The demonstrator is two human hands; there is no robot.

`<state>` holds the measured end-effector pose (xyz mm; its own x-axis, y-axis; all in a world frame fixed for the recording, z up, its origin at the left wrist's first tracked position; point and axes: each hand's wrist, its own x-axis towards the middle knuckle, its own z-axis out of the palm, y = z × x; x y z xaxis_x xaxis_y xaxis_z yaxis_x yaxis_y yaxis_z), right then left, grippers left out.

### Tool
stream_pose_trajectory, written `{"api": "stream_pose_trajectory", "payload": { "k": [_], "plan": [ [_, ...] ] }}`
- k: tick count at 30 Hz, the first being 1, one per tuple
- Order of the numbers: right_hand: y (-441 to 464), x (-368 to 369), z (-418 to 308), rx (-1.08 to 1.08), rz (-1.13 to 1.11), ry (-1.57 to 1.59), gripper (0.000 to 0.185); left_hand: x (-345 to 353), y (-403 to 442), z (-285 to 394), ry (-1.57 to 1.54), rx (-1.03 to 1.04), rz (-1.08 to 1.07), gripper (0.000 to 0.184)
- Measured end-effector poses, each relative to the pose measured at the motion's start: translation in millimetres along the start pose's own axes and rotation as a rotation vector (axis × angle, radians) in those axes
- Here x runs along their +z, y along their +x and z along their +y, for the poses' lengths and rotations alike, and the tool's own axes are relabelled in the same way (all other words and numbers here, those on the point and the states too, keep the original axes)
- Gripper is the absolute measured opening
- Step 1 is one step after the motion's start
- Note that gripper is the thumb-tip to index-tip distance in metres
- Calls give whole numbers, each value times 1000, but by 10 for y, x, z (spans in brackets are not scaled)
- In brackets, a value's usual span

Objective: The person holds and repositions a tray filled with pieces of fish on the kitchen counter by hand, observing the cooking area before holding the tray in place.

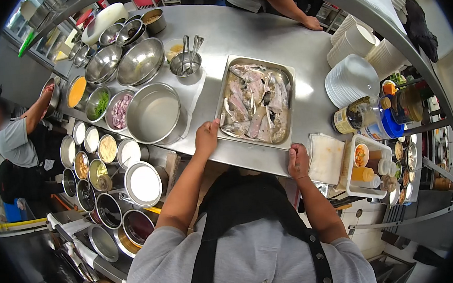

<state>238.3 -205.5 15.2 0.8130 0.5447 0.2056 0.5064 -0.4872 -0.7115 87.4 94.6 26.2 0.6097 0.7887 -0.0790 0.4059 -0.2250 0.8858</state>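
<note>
A rectangular metal tray [293,102] of raw fish pieces [258,105] lies on the steel table [197,25], directly in front of me. My left hand [208,138] is closed at the tray's left front corner, fingertips against the rim. At the right front corner, my right hand [298,161] is curled with the thumb upward, close against the rim. Its fingertips are hidden from the camera. Left of the tray stand a large metal pot [153,112] and a small pot [185,68] holding several ladles.
Bowls of chopped red onion [122,111] and greens [97,102] stand at left. Stacked white bowls [351,80], bottles [352,118], folded cloths [325,158] and a white bin [347,175] line the right side. One person [18,135] works at left; another person's hand [311,23] rests on the far edge.
</note>
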Motion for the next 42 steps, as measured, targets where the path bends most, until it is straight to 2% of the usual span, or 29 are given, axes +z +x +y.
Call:
{"api": "stream_pose_trajectory", "payload": {
  "k": [5, 8, 11, 14, 17, 19, 21, 25, 27, 28, 36, 42],
  "plan": [
    [-22, -6, 67, 1, -3, 36, 26, 26, 101, 99, 59, 72, 128, 29],
    [-34, 19, 118, -7, 2, 65, 28, 75, 149, 202, 54, 2, 124, 27],
    [-40, 44, 157, 0, 24, 117, 30, 151, 209, 188, 129, 74, 132, 28],
    [-34, 41, 166, -24, 53, 152, 35, 116, 167, 267, 155, 41, 65, 29],
    [-50, 35, 143, -28, 62, 151, 42, 239, 47, 177, 144, 108, 164, 29],
    [-45, 42, 149, -14, 69, 184, 46, 314, -94, 207, 103, 77, 171, 28],
    [-57, 81, 201, 7, 81, 258, 49, 323, -133, 249, 61, 30, 137, 27],
    [-39, 106, 304, -31, 79, 283, 52, 203, 95, 130, 79, 142, 91, 29],
    [-41, 99, 274, -22, 77, 329, 53, 103, 251, 93, 51, 121, 13, 29],
    [-41, 101, 274, -24, 75, 331, 53, 74, 274, 87, 39, 109, -25, 29],
    [1, 59, 213, -1, 122, 347, 50, 202, -156, 246, 58, 134, 127, 25],
    [44, 47, 169, 114, 218, 419, 38, 50, 211, 14, -37, 118, -12, 29]
  ]
}}
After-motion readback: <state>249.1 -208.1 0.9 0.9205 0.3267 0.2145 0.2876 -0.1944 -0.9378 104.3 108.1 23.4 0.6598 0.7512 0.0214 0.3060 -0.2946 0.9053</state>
